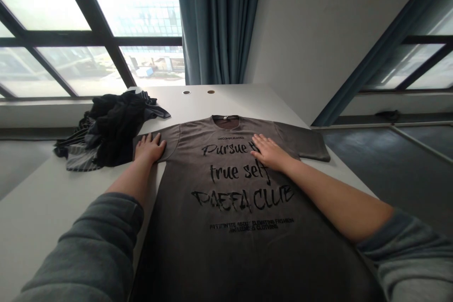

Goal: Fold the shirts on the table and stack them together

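Note:
A dark grey-brown T-shirt [191,174] lies spread out, front side up, with black lettering across its chest and its neckline toward the far end. My left hand [149,147] rests flat on the left sleeve, fingers apart. On the upper chest, partly over the top line of lettering, my right hand [271,152] lies palm down with its fingers stretched out. Neither hand grips the cloth. The shirt's lower hem runs out of view at the bottom.
The shirt lies on a white table [247,99] with two round holes near its far edge. A heap of dark and striped clothes [116,127] sits at the left. Beyond stand windows [141,4], a blue curtain [219,23] and a pale wall [311,23].

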Motion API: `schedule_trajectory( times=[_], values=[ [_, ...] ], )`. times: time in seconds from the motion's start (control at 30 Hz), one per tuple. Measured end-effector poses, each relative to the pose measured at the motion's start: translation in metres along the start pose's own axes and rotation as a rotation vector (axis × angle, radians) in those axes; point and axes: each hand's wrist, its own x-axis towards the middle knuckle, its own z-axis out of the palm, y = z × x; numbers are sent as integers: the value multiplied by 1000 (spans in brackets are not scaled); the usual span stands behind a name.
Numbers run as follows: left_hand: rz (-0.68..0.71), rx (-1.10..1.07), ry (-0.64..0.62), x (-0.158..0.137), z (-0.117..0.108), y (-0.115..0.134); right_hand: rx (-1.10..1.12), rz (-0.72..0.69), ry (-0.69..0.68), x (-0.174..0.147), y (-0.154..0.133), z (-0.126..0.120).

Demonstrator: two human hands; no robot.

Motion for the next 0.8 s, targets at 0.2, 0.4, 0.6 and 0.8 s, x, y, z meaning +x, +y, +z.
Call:
schedule_trajectory(
  times=[0.2, 0.4, 0.6, 0.8],
  values=[
    [-2, 10, -18, -2, -2, 2, 26, 126, -134, 85, -30, -7],
    [5, 11, 0, 0, 2, 0, 17, 193, -144, 119, -29, 3],
    [30, 15, 4, 1, 5, -3, 28, 196, -106, 118, -28, 11],
    [20, 3, 11, 0, 4, -2, 110, 103, 115, 108, -30, 11]
  ],
)
